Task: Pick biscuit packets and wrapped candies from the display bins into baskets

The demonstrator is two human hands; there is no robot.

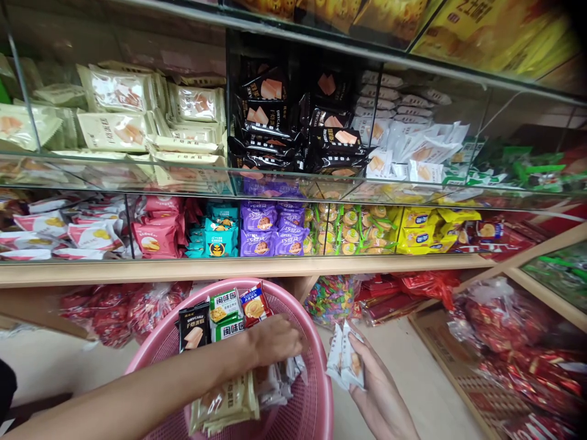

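Observation:
My right hand (378, 385) is closed around white snack packets (346, 357), held upright just right of a pink plastic basket (324, 373). My left hand (277, 339) reaches over the basket with its fingers curled down; whatever they grip is hidden. White packets (293, 370) lie under and beside that hand. Inside the basket are a black dry cake packet (194, 328), green-and-white packets (226, 305), a red-and-blue packet (255, 304) and cream-coloured packets (227, 403).
Glass-fronted shelves hold cream packets (119, 91), black packets (266, 116), white packets (428, 140), purple packets (259, 226) and yellow packets (417, 229). A wooden ledge (257, 264) runs above the basket. Bags of red-wrapped goods (499, 311) stand at right.

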